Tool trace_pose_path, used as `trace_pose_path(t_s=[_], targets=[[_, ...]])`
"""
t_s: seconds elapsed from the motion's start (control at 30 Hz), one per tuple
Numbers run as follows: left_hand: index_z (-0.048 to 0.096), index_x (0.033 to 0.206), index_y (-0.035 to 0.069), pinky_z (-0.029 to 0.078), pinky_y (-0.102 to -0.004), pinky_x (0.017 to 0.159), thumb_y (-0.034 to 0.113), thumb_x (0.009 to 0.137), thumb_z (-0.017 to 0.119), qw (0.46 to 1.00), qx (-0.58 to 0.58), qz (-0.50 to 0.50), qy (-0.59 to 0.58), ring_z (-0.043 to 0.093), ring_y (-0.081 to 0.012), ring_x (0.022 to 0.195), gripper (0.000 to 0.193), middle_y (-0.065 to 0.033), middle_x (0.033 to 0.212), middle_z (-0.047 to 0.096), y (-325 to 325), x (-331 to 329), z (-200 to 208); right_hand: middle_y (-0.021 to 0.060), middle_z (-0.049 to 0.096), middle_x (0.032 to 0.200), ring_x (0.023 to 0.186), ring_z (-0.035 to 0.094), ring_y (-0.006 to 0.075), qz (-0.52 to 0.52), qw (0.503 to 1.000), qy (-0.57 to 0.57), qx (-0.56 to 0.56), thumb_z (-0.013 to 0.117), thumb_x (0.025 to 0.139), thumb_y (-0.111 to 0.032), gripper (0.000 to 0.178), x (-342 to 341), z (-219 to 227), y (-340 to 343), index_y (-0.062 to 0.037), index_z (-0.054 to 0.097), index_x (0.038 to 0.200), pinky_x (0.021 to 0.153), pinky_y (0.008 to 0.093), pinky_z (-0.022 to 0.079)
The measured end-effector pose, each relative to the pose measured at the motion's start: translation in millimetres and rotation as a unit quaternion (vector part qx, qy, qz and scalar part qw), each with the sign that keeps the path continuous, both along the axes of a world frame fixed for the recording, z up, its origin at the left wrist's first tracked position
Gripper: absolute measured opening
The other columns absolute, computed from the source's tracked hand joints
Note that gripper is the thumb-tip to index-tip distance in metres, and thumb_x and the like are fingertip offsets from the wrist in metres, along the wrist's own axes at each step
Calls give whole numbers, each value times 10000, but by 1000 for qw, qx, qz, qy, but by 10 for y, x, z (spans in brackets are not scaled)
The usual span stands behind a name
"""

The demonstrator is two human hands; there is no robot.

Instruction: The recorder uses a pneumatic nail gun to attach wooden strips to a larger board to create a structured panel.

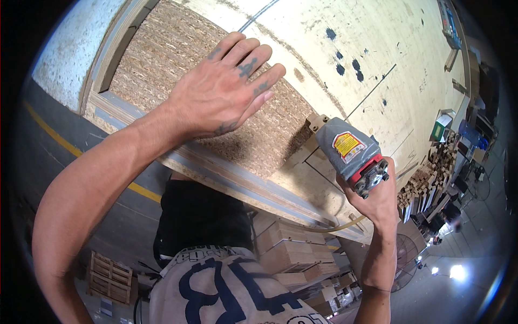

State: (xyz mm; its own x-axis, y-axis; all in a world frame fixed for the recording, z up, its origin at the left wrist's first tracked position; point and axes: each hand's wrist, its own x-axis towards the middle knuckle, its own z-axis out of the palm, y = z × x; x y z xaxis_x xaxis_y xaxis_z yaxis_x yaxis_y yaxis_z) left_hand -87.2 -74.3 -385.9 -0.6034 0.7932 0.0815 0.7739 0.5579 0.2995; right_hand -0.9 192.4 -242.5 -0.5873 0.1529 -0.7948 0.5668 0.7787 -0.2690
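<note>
Clearly the R hand (380,200) is closed round the grip of a grey-and-red nail gun (350,154); full wrap prob. b/c a bulky tool w/ its weight out front needs a firm fist. Hose (345,224) trails off twd 8 o'clock, low, which likely leaves the gun room to swing. L hand (234,89) is palm-down over the rough chipboard (162,48), fingers part-bent & a bit apart, nothing visible in it; maybe there for balance or steadying, can't tell if it's touching.

Re position: gun body is at abt 11 o'clock from the R hand's wrist, & at abt 4 o'clock from the L hand, well apart from it, above where chipboard meets pale plywood (399,43). Wood edging (216,173) runs at 6 o'clock from the L hand.
</note>
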Motion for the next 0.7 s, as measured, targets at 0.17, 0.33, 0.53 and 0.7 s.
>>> trace_pose_path(t_s=[0.17,0.33,0.53,0.7], targets=[[503,1366,99,261,-490,1193,310,1043,480,1000,8,2,-15,395,-323,1308,386,-154,1285,468,7,-8,14,176,591,1046,907,645,303,9,1000,-5,20,895,711,-269,574,-45,32,-37,13,627,1132,848,394,516],[503,1372,93,264,-490,1190,306,1036,493,1000,-10,6,-16,403,-321,1314,398,-153,1298,476,-1,-4,28,177,603,1009,883,650,299,49,997,-22,58,893,713,-269,558,-108,56,-79,16,633,1115,848,390,516],[520,1377,83,254,-488,1194,310,1036,498,1000,3,2,-23,410,-315,1321,410,-163,1318,492,14,-7,46,237,643,713,651,600,446,86,985,146,-39,729,683,-38,257,-81,39,-114,44,653,915,649,374,523],[529,1371,82,251,-485,1198,312,1040,493,1000,-4,-1,2,412,-308,1323,404,-163,1314,497,3,-3,25,159,640,982,872,674,262,27,999,-13,37,894,726,-244,587,-109,64,-102,44,579,1128,806,362,534]])
